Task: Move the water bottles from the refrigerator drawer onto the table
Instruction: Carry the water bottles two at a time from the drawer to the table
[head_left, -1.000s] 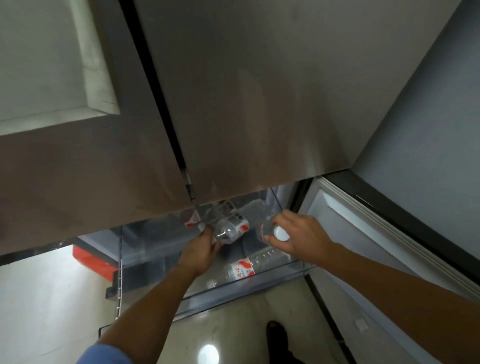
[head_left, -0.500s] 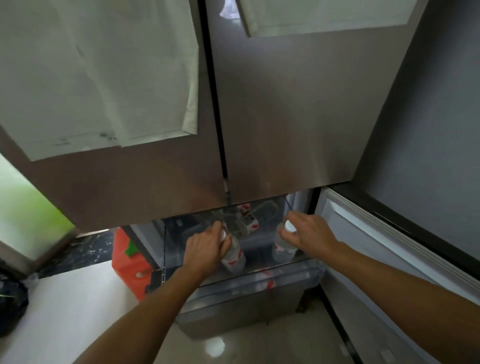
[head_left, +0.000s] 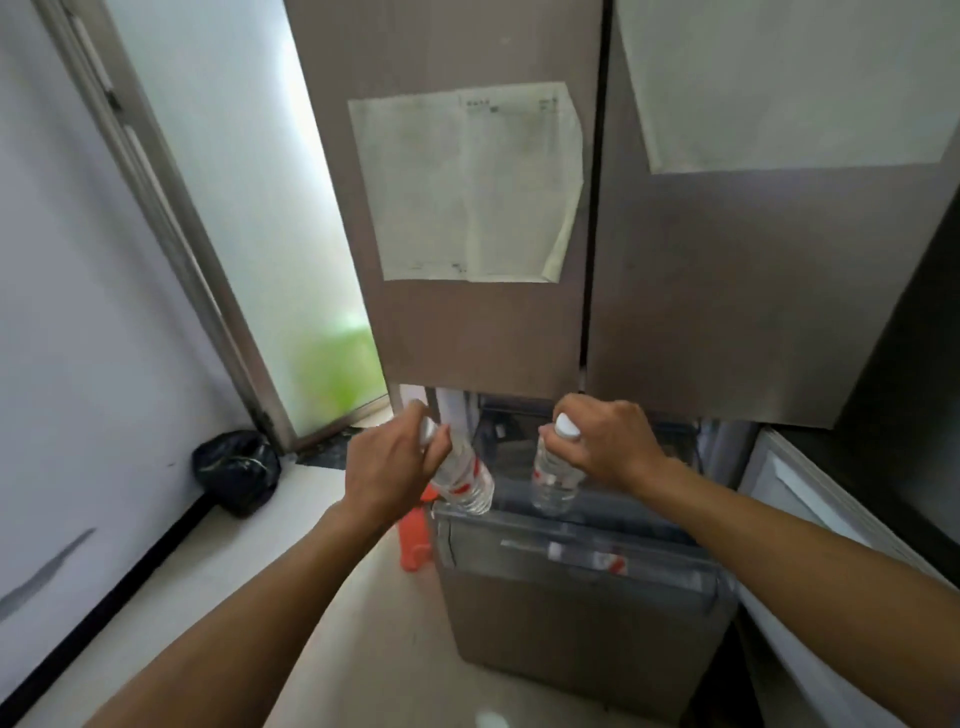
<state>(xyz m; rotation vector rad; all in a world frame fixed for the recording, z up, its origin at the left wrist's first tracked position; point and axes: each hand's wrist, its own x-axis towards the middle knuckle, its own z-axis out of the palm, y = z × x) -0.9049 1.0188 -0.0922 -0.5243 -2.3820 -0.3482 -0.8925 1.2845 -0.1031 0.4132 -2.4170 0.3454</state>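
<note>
My left hand (head_left: 387, 467) grips the neck of a clear water bottle (head_left: 464, 480) with a red-and-white label and a white cap; the bottle hangs tilted above the drawer's left front corner. My right hand (head_left: 605, 441) holds a second water bottle (head_left: 555, 480) by its white-capped top, upright, over the drawer. The refrigerator drawer (head_left: 571, 535) is pulled out below both hands. Another bottle (head_left: 587, 556) lies on its side inside it, seen through the clear front wall. No table is in view.
The refrigerator's upper doors (head_left: 727, 322) rise just behind the hands, with papers (head_left: 467, 182) stuck on them. A black bag (head_left: 236, 470) sits on the floor by a frosted glass door (head_left: 270, 208). An orange object (head_left: 414, 535) stands left of the drawer. An open door panel (head_left: 810, 509) is at right.
Both hands have lifted their bottles up out of the drawer. The view has swung up and left, so the glass door and the black bag now show.
</note>
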